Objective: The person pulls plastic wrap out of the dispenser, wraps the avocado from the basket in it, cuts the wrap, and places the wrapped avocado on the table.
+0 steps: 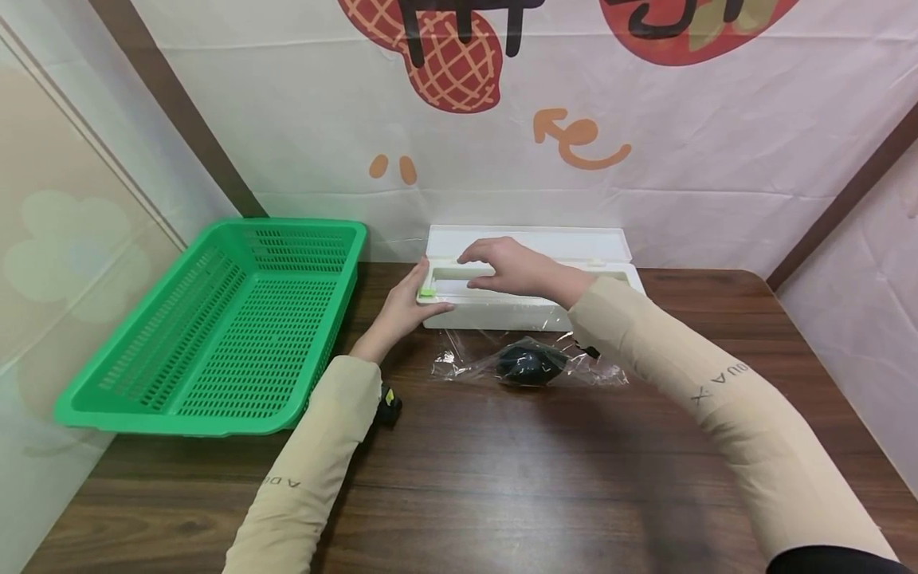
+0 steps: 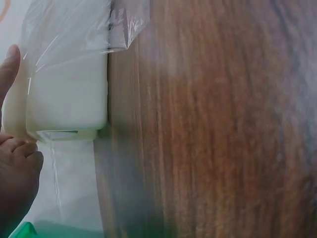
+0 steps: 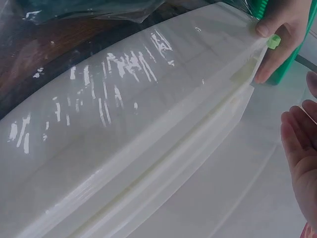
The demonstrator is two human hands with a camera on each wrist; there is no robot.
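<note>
A white cling film dispenser point(image 1: 488, 316) lies lengthwise at the back of the table, its lid point(image 1: 531, 239) raised against the wall. My left hand point(image 1: 402, 307) grips its left end, thumb at the front and fingers round the end, beside a small green slider point(image 1: 427, 292). Over the long slot hovers my right hand point(image 1: 512, 267), fingers loosely bent with nothing between them. Clear film point(image 1: 462, 368) hangs down the front onto the table and covers a dark, glossy, rounded thing point(image 1: 529, 364). In the right wrist view, wrinkled film clings to the dispenser's front.
To the left stands a green plastic basket point(image 1: 287, 422) with slotted walls, close by my left forearm. A printed white cloth point(image 1: 301, 119) rises right behind the dispenser. Brown wooden tabletop point(image 1: 466, 478) stretches out in front.
</note>
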